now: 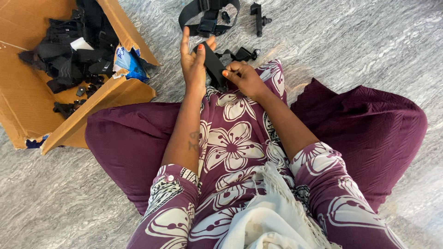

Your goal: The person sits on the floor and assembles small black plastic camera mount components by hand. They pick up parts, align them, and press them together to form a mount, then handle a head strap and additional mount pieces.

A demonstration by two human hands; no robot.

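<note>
I sit cross-legged on a grey floor in purple flowered clothes. Both hands hold a flat black strap piece (213, 64) above my lap. My left hand (193, 62) grips its upper end with the thumb on top and the index finger raised. My right hand (244, 77) pinches its lower end. Small black plastic parts (242, 54) lie on the floor just beyond my hands.
A torn cardboard box (27, 92) at the left holds several black straps and clips plus a blue packet (129, 62). A black strap loop with a buckle (208, 16) and a black mount piece (258, 18) lie on the floor ahead.
</note>
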